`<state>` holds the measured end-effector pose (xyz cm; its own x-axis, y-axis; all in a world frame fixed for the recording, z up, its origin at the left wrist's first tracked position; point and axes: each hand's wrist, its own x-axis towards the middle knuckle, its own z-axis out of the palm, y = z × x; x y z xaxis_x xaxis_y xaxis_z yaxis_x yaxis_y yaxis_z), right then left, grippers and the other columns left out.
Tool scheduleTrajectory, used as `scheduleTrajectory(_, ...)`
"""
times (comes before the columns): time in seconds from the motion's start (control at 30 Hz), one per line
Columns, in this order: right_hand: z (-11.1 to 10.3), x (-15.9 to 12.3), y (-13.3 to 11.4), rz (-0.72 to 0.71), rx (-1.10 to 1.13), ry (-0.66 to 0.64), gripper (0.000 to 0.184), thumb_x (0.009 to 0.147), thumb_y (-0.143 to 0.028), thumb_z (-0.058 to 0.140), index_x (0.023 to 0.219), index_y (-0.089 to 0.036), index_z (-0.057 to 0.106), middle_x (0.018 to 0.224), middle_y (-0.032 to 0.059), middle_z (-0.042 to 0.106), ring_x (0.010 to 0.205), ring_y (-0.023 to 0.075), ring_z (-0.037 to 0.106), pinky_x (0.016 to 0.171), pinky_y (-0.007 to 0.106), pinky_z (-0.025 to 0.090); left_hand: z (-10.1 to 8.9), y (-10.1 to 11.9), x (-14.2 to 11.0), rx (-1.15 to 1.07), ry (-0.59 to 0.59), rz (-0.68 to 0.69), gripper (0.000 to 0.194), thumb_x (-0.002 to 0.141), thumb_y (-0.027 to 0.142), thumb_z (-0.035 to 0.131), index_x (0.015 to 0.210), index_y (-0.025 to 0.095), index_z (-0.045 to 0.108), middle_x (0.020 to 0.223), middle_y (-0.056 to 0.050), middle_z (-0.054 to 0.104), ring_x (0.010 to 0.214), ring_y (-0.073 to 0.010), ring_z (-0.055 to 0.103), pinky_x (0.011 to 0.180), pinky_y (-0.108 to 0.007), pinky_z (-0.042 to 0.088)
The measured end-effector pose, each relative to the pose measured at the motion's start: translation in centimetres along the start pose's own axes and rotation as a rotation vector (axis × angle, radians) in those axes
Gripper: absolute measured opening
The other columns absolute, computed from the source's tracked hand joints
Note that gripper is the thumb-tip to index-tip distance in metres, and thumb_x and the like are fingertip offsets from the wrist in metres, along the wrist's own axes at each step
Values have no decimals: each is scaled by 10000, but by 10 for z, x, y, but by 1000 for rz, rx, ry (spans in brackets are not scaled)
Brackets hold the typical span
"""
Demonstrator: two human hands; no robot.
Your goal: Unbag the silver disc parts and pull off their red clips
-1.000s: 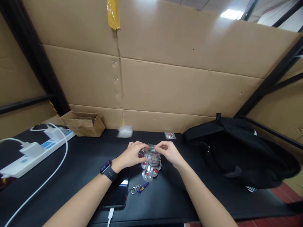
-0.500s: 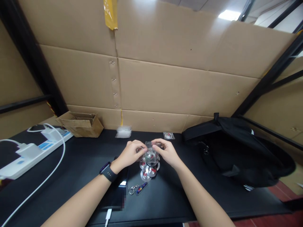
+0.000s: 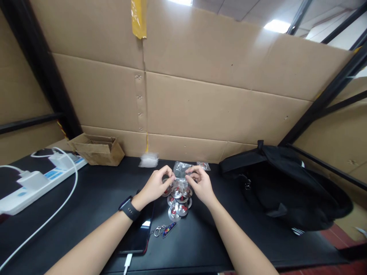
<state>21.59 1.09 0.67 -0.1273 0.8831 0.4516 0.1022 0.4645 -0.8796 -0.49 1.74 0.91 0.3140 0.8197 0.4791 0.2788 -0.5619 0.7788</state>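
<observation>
On our table point(image 3: 197, 244), discs point(image 3: 181, 208) lie heaped near the middle, with a pouch point(image 3: 182, 167) just behind them, between our left hand point(image 3: 158, 184) and our right hand point(image 3: 202, 187). Nearer us, before the heap, lies a keychain point(image 3: 169, 229), and left of that a phone point(image 3: 136, 237). Behind, near the wall point(image 3: 183, 103), we see, left to right, a box point(image 3: 110, 154), a packet point(image 3: 149, 160) and a lone disc point(image 3: 204, 165). A power strip point(image 3: 47, 182) lies far left, a backpack point(image 3: 298, 187) far right.

Forearms point(image 3: 94, 233) are extended from the bottom edge. Left hand point(image 3: 157, 184) and right hand point(image 3: 202, 186) are held, fingers bent, below centre.
</observation>
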Motion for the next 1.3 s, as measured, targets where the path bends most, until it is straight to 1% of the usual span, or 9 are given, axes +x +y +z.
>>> scheduleTrajectory(0.1,-1,0,-4,-12,-55,-49,144,862,-333,725,917,-200,736,1116,100,693,842,186,676,764,316,564,-3,5,1,-18,-24,69,116,958,270,557,898,183,605,1012,-57,675,964,-174,651,900,-298,499)
scheduleTrajectory(0.23,-3,0,-5,31,-62,-89,352,852,-303,727,1198,-241,729,1247,99,663,697,128,642,651,286,562,-4,2,1,-50,-66,50,252,951,254,558,1174,206,666,1266,-101,619,918,-159,667,824,-290,539)
scheduleTrajectory(0.43,-6,0,2,63,-80,-134,622,823,-278,730,1427,-290,582,1509,124,467,742,106,661,535,210,547,-5,-6,1,22,123,27,675,926,261,589,1548,296,329,1600,-165,311,754,-78,649,823,-313,565)
scheduleTrajectory(0.53,-6,0,2,79,-62,-109,687,814,-282,741,1469,-308,534,1566,133,383,700,80,648,530,204,558,-13,-1,1,177,137,115,583,925,334,623,1470,270,426,1533,-141,411,979,-172,656,926,-360,535)
scheduleTrajectory(0.67,-6,2,-2,101,-43,-88,729,810,-274,751,1494,-312,502,1591,129,334,690,61,628,571,203,579,-22,7,0,427,-76,321,649,757,484,821,1315,261,576,1433,-123,527,1317,-321,496,1107,-461,386)
scheduleTrajectory(0.9,-2,0,-5,122,60,-127,754,805,-308,767,1503,-332,484,1605,123,298,668,58,606,539,215,577,-14,10,-3,625,-154,405,250,975,290,582,1207,255,669,1254,-91,674,1133,-242,597,970,-397,385)
scheduleTrajectory(1.1,3,-4,-1,88,56,-197,689,840,-298,745,1482,-333,496,1580,115,348,750,79,655,641,224,577,-7,10,-4,710,-166,437,244,978,161,499,1106,252,686,1079,-63,729,974,-219,616,846,-392,380)
scheduleTrajectory(1.2,1,-2,4,44,-25,-170,649,868,-295,702,1476,-333,479,1564,115,367,854,126,696,633,218,560,-13,2,-1,768,-136,364,192,938,142,530,986,239,689,1000,-61,733,943,-232,621,826,-395,372)
scheduleTrajectory(1.3,-10,4,11,-17,-176,-116,587,887,-275,647,1448,-317,480,1534,117,396,948,163,694,627,227,549,-30,-10,4,858,8,167,134,887,134,560,861,225,655,900,-53,727,885,-244,638,814,-400,366)
